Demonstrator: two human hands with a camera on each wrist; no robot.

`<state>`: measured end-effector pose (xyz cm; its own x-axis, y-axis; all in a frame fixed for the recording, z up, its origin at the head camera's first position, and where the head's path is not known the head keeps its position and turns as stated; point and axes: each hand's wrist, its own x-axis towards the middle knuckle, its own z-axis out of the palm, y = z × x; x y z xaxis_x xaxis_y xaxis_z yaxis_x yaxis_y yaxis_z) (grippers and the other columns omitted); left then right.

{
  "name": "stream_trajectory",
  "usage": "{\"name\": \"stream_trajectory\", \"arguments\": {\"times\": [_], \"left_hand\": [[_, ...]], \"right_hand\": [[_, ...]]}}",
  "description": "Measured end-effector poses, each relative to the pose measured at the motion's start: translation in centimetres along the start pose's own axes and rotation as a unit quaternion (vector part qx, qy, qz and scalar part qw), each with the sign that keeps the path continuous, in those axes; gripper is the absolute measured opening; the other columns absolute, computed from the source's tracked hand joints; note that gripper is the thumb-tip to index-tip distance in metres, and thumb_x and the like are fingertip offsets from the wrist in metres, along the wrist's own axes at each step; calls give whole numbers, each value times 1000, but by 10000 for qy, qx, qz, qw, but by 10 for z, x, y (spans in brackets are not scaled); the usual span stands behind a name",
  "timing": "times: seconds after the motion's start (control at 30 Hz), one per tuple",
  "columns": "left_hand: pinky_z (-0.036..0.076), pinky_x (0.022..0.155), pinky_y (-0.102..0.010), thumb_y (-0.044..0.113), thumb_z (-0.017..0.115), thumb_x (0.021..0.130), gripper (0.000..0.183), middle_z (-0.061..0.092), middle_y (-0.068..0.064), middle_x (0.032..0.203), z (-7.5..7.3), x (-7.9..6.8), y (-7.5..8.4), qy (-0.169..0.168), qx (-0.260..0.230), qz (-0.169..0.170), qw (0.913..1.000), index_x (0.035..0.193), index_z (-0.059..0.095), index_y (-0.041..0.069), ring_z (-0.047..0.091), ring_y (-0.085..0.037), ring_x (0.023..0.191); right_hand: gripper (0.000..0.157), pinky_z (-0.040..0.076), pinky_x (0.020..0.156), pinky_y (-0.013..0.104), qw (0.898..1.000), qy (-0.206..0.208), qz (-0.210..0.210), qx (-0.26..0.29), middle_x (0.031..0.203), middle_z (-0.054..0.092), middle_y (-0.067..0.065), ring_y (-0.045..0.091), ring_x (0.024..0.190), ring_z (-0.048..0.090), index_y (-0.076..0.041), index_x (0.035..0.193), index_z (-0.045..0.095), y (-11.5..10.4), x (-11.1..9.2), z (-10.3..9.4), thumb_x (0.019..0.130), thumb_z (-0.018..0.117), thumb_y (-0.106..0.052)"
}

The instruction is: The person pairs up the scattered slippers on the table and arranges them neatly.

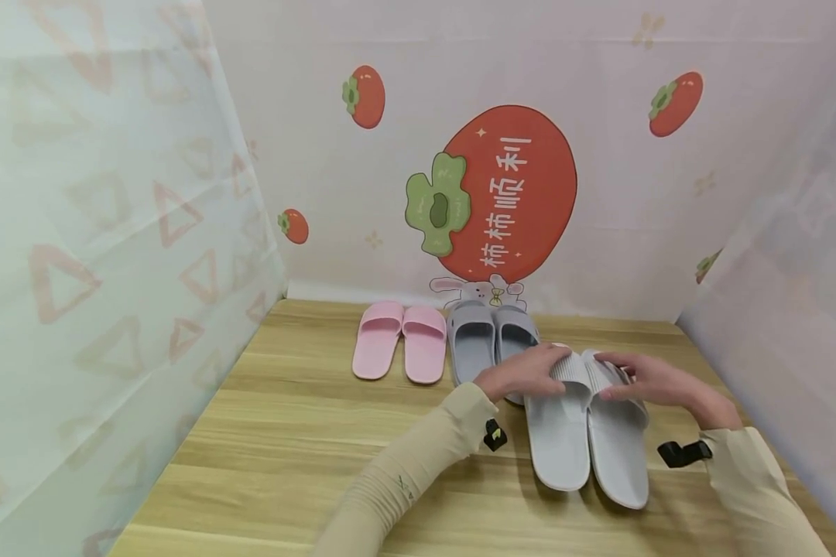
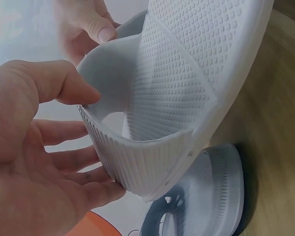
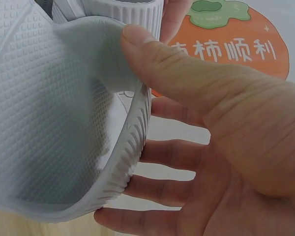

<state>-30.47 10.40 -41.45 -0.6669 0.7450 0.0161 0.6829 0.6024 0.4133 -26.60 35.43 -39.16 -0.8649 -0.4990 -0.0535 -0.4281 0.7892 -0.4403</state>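
A pair of light grey slippers with ribbed straps appears at the right of the head view, the left slipper (image 1: 560,449) beside the right slipper (image 1: 618,452). My left hand (image 1: 525,371) holds the left one by its strap (image 2: 132,160), thumb over the strap's edge and fingers on the ribbed outside. On the other strap (image 3: 132,132), my right hand (image 1: 662,383) has a like grip, its thumb (image 3: 140,42) on the edge. Toes point away from me, and the pair seems raised slightly above the table, heels toward me.
Darker grey slippers (image 1: 472,348) stand just left of the held pair, partly behind my left hand. Pink slippers (image 1: 425,352) are farther left. All are on a wooden table (image 1: 286,441), with a printed back wall (image 1: 613,255) and side walls (image 1: 77,193).
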Motion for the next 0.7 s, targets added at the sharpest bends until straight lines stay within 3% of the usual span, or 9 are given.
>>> {"name": "stream_trajectory", "arguments": {"times": [0.2,0.4,0.7], "left_hand": [[38,101,-16,29,62,89,69,42,2,153,-6,5,-1,49,-9,2,10000,151,36,18,45,-8,128],[38,99,-15,28,63,87,67,46,1,149,-11,11,0,127,-11,75,9999,149,40,16,46,-9,126],[39,100,-17,27,62,88,66,47,0,148,-15,19,-3,115,101,129,9998,149,40,14,47,-9,124]], "right_hand": [[76,52,82,47,10000,55,-47,-61,134,54,33,48,111,59,7,140,47,-2,6,-10,84,76,-36],[77,53,78,36,10000,-1,-8,-91,137,52,32,47,112,60,7,142,45,1,7,-17,84,76,-35],[78,54,77,36,9998,-136,150,-86,138,51,33,49,113,59,6,143,44,4,11,-22,85,75,-37]]}}
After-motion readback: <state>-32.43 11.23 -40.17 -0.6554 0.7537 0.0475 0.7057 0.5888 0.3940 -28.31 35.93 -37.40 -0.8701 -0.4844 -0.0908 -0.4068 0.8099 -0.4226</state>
